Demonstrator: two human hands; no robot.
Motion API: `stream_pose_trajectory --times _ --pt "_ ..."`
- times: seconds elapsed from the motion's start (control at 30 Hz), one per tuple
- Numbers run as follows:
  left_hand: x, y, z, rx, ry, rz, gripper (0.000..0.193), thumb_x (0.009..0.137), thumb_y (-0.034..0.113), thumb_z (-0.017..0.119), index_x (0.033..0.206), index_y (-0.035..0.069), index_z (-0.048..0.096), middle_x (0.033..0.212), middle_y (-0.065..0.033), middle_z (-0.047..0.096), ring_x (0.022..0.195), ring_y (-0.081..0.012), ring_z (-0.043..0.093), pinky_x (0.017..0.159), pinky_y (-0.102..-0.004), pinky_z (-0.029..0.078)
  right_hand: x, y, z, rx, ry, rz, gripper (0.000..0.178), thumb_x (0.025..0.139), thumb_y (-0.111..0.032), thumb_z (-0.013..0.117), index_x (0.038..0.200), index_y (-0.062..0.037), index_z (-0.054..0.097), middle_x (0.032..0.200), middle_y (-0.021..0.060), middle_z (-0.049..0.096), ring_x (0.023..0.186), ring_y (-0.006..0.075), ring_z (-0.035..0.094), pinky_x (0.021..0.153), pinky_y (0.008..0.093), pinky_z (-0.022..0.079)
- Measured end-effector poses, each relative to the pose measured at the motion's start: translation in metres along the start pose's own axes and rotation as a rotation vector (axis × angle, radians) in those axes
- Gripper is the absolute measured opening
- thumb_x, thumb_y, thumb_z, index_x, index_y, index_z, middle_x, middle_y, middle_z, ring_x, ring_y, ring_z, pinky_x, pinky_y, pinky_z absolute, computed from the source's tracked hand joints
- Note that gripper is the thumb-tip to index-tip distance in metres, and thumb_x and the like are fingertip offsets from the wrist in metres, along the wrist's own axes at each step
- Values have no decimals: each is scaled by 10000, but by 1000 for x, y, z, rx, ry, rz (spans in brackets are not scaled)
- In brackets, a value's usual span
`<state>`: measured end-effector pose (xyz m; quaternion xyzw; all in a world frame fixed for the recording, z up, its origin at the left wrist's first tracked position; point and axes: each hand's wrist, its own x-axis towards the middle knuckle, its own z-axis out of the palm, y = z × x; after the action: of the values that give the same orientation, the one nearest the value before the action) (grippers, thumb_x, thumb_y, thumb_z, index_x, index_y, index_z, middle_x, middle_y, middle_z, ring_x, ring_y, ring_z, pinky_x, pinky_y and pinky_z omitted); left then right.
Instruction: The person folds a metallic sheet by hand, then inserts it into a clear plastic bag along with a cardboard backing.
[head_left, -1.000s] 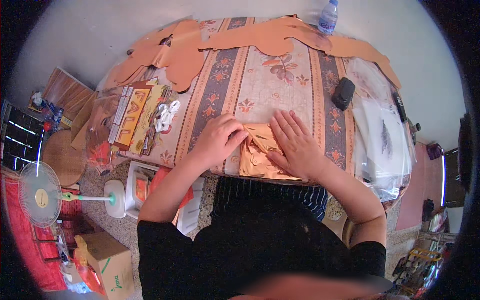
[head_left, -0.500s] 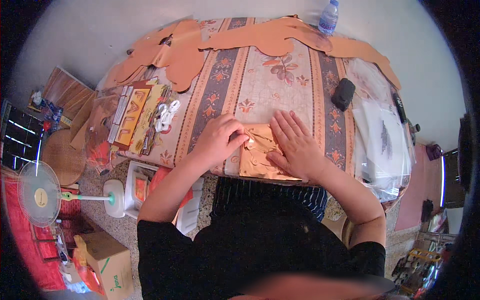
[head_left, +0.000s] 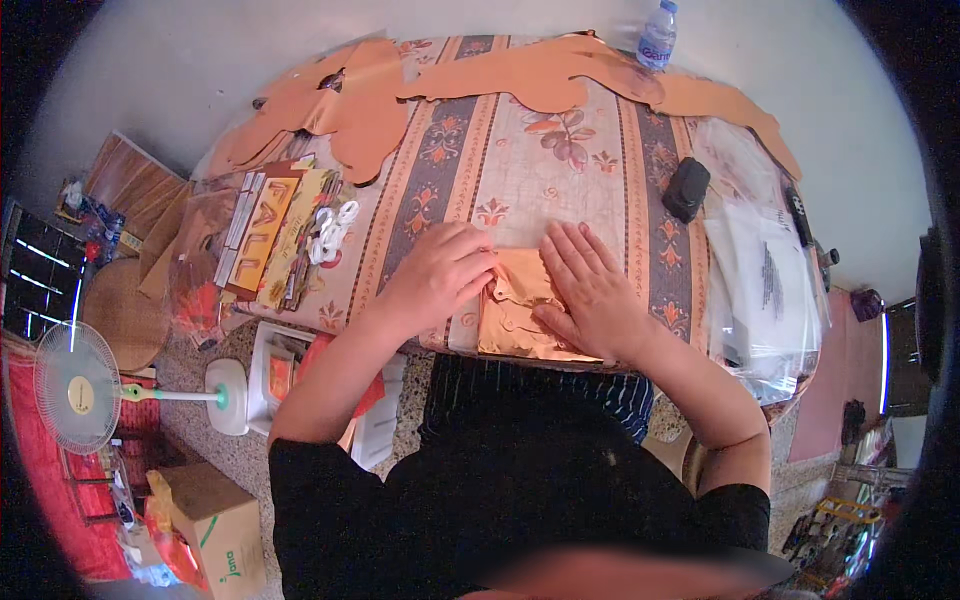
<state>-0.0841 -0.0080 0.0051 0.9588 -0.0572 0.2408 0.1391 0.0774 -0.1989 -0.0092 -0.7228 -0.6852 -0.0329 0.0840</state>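
Keeping the copper foil (head_left: 515, 325) flat at the table's (head_left: 550, 170) near edge probably wanted even palm pressure; right hand (head_left: 595, 290) lay fingers outstretched on its right side, left hand (head_left: 440, 275) curled at far-left corner, pinch unclear.

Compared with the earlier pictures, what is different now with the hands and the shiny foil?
The left hand has turned slightly at the upper-left corner of the foil, whose raised creases now look flatter. Nothing was visibly let go. The right hand stays spread flat on it.

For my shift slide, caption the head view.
Left hand at a corner of copper-coloured foil, right hand flat on it, patterned tablecloth beneath.
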Motion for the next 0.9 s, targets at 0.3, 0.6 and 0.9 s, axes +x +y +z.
stream_pose_trajectory --times 0.3,0.6,0.9 --pt "-1 -2 4 66 -25 108 199 728 47 661 922 6 642 996 -95 617 979 -273 590 872 -371 491 0 2 4 5 21 -9 747 934 -470 429 1420 78 280 1492 258 272 1417 363 214 1182 437 96" --pt "-5 -5 2 57 -18 142 204 749 69 667 940 0 664 1034 -99 649 1019 -261 603 894 -367 501 -1 1 2 6 14 0 746 936 -473 424 1421 76 281 1498 253 265 1423 355 203 1183 434 90" --pt "-7 -10 3 38 -37 170 260 738 56 685 989 -13 673 1033 -105 665 1007 -254 618 883 -359 516 -1 1 3 9 21 -8 753 932 -471 435 1424 75 274 1499 252 261 1420 361 208 1182 437 94"
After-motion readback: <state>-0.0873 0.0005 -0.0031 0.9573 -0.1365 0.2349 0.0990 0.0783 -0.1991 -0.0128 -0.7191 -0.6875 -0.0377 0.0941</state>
